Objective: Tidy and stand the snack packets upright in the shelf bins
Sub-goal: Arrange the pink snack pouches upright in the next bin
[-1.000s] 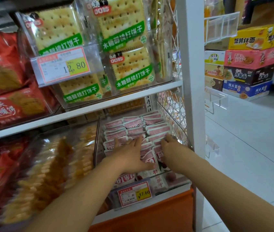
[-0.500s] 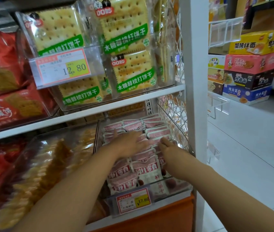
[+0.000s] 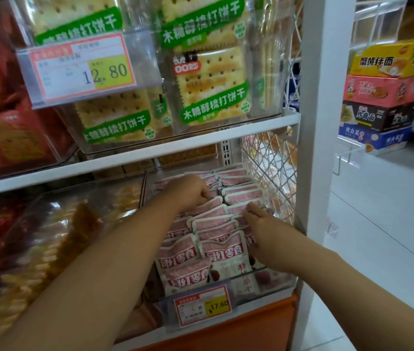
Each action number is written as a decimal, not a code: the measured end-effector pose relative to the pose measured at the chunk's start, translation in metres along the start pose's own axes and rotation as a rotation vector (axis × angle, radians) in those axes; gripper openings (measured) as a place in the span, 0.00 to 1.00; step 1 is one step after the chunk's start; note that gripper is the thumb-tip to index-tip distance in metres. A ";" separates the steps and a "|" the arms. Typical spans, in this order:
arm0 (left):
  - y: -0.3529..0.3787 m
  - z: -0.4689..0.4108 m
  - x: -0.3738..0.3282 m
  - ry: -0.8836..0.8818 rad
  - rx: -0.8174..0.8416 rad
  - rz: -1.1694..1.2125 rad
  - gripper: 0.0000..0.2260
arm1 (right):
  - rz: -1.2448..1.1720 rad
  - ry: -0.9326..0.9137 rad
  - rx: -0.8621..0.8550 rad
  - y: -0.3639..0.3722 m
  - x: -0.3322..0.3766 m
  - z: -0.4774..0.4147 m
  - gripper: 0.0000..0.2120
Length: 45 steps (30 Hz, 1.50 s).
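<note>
Curling down onto the top seals of the pink packets (image 3: 216, 247), the left hand (image 3: 190, 193) grips the left row towards the back, fingers bent over the edges and the thumb hidden. The right hand (image 3: 264, 224) lies nearby on the right row, fingers nearly straight and apart from one another, tips resting on the packet tops without closing on them. The packets fill the clear bin (image 3: 274, 281) in rows from front to back. Most stand upright, while the front ones lean forward against the bin's front wall. Just right of the right hand, a wire mesh panel (image 3: 269, 178) closes that side, with the white post (image 3: 319, 122) beyond it. Overhead, the shelf board (image 3: 150, 153) leaves an open gap above the packet tops, where both hands are reaching in. A clear divider separates the neighbouring bin (image 3: 49, 236) of yellow snacks on the left. A price tag (image 3: 202, 309) hangs at the front edge.
</note>
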<state>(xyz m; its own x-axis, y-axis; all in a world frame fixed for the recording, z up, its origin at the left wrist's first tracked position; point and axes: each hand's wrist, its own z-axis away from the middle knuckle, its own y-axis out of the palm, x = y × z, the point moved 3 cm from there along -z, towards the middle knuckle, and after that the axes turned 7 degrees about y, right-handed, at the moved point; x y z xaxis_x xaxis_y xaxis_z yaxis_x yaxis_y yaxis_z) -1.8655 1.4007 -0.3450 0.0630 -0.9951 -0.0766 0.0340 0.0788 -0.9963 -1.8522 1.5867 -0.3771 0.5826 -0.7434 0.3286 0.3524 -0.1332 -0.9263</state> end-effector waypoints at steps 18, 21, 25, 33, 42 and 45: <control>-0.016 0.035 -0.026 -0.105 -0.322 0.148 0.10 | -0.134 -0.014 -0.044 -0.007 0.005 0.013 0.32; -0.002 0.067 -0.057 0.038 -0.170 0.297 0.20 | -0.166 -0.019 -0.091 -0.009 0.005 0.023 0.32; 0.028 0.089 -0.072 0.088 0.121 0.009 0.31 | -0.168 -0.075 -0.209 -0.020 0.000 0.056 0.25; 0.043 0.062 -0.072 0.111 0.153 -0.237 0.30 | -0.431 0.026 -0.699 -0.044 -0.025 0.085 0.07; 0.038 0.043 -0.093 0.066 0.114 -0.155 0.49 | -0.863 0.120 -0.933 -0.042 -0.047 0.074 0.25; 0.040 0.032 -0.094 0.040 0.126 -0.155 0.53 | -0.873 0.073 -0.834 -0.037 -0.046 0.068 0.18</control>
<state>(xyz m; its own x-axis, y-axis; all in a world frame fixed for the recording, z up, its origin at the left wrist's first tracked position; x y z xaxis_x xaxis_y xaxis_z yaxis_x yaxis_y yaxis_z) -1.8376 1.4989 -0.3765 0.0078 -0.9973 0.0735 0.1649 -0.0712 -0.9837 -1.8423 1.6705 -0.3455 0.3317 -0.2239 0.9164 0.0098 -0.9706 -0.2407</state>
